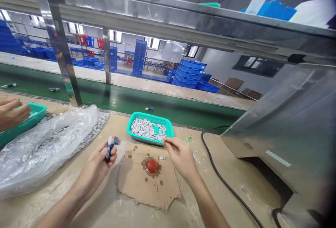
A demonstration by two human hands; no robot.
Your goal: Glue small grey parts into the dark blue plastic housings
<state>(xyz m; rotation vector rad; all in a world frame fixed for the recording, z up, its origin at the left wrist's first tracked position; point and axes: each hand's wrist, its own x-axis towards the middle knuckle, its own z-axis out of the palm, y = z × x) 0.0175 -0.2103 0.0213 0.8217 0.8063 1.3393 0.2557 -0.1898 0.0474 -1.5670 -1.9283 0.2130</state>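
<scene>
My left hand [98, 159] is closed around a small dark-blue and light-grey plastic device [109, 148], held upright. Just behind it on the table lies a small dark-blue piece [116, 140]. My right hand [181, 156] has its fingers pinched at the near right corner of a turquoise basket [172, 130]; whatever is between the fingertips is too small to make out. Many small light-grey plastic parts [144, 128] fill the basket. Between my hands, a wet, round red object [151, 166] sits on a cardboard sheet [141, 193] with damp spots. One grey part [162, 158] lies beside it.
Another person's hand [14, 113] is over a second green basket [39, 111] at left. Plastic sheeting [52, 154] covers more grey parts. A green conveyor belt [123, 100] carries several devices beyond the table. A black cable [223, 179] and metal housing [283, 116] stand right.
</scene>
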